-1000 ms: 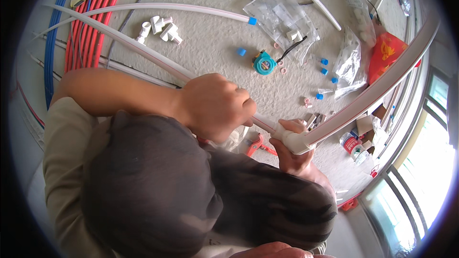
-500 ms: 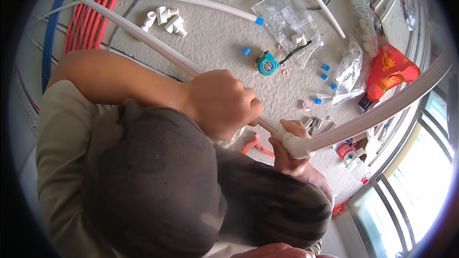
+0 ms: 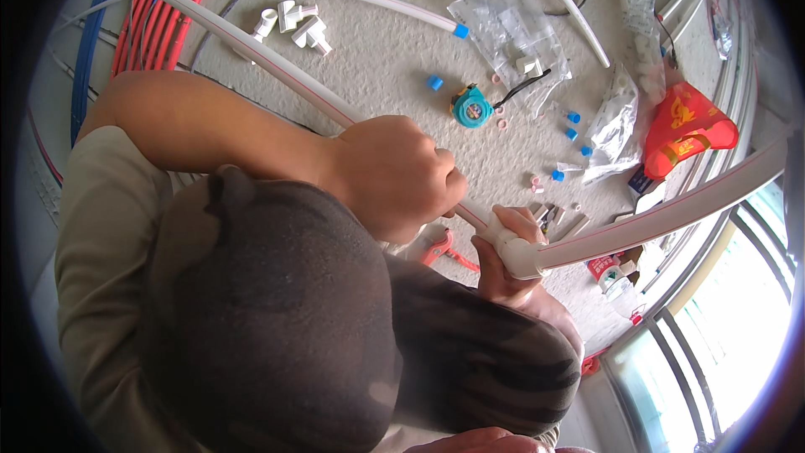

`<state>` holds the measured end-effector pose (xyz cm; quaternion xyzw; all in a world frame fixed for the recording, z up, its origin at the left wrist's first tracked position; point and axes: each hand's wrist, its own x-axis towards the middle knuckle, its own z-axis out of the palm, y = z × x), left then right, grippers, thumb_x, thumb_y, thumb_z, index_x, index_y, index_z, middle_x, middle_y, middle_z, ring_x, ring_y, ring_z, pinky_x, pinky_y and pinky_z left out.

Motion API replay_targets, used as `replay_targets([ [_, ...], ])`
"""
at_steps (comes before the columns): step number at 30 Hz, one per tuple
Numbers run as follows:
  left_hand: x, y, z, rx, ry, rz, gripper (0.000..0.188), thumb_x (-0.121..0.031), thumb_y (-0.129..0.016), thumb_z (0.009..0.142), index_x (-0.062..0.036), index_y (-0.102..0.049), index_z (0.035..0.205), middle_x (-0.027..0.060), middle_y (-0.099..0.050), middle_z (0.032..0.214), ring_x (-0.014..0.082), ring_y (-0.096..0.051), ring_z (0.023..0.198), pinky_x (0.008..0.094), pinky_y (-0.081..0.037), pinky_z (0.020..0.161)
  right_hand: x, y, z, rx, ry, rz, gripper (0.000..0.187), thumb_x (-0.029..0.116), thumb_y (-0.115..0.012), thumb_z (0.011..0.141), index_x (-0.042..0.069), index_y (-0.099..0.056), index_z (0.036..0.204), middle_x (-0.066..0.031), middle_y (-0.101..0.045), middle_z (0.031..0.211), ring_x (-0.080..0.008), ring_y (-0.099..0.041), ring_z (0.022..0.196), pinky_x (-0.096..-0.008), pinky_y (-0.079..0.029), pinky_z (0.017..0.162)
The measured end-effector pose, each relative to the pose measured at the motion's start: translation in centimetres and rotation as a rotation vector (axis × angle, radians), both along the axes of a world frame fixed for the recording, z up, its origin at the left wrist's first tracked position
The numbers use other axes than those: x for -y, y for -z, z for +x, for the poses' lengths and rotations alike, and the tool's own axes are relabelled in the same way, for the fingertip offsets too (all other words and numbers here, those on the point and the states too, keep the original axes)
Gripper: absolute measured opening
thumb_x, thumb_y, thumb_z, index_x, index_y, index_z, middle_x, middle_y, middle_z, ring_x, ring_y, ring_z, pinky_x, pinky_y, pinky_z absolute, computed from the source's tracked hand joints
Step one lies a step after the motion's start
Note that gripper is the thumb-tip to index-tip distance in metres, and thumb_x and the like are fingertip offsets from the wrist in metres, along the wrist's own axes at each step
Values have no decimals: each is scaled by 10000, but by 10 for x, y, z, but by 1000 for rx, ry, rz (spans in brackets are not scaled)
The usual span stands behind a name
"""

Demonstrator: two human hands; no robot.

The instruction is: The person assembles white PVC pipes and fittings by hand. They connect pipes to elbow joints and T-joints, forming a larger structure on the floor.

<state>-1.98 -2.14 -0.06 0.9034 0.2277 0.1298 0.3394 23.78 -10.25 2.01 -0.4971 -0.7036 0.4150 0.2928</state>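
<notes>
My left hand (image 3: 394,178) is closed in a fist around a long white pipe (image 3: 289,75) with a thin red stripe, which slants in from the upper left. Just past the fist, the pipe's end meets a white elbow-like fitting (image 3: 521,258). Around that fitting my right hand (image 3: 506,281) is closed, with the thumb and fingers on either side of it. From the fitting's other side a second white striped pipe (image 3: 671,222) curves up to the right. How deep either pipe sits in the fitting is hidden.
Beyond my hands lie a turquoise tape measure (image 3: 471,107), several white fittings (image 3: 310,32), blue caps (image 3: 573,117) and a clear plastic bag (image 3: 511,21). A red-handled tool (image 3: 449,250) is by my knee. A red bag (image 3: 688,126) sits at right; red pipes (image 3: 172,25) run at upper left.
Both hands keep their grip, with the fitting almost in place. The far end of the right-hand pipe has dipped slightly toward me. The whole view has shifted a little.
</notes>
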Motion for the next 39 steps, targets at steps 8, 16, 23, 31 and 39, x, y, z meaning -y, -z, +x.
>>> replay_targets([
  [8,2,3,1,-3,-13,23,227,-224,-698,705,-47,-630,830,119,-643,747,274,-671,638,399,-540,578,-3,2,1,-5,-12,-6,474,-69,-764,755,-59,-597,1198,-194,-656,905,-275,-642,760,-381,-504,680],
  [16,0,3,2,-11,-15,46,202,-217,-698,746,-43,-630,822,113,-638,733,267,-671,632,393,-528,553,-2,11,3,-2,-53,14,483,-115,-746,772,-79,-579,1224,-220,-647,952,-290,-636,788,-384,-500,682],
  [23,-30,9,-17,34,-5,-34,285,-299,-741,878,-61,-584,865,95,-619,722,287,-672,652,425,-524,584,-20,7,27,87,-85,114,488,-62,-818,778,-50,-604,1217,-194,-675,981,-312,-686,811,-402,-551,672],
  [31,-77,-9,-148,-128,-272,41,391,-316,-674,974,7,-557,788,153,-496,680,375,-530,594,458,-369,556,-31,-1,99,8,40,-13,447,-61,-796,787,-42,-636,1204,-194,-678,1048,-295,-660,908,-416,-527,822],
  [39,-78,-42,-135,-126,-263,81,524,-443,-570,1035,2,-558,759,138,-465,633,349,-504,542,427,-342,522,-34,-37,105,-83,27,-7,436,-70,-782,772,-59,-643,1185,-185,-684,1064,-308,-669,977,-431,-523,904],
])
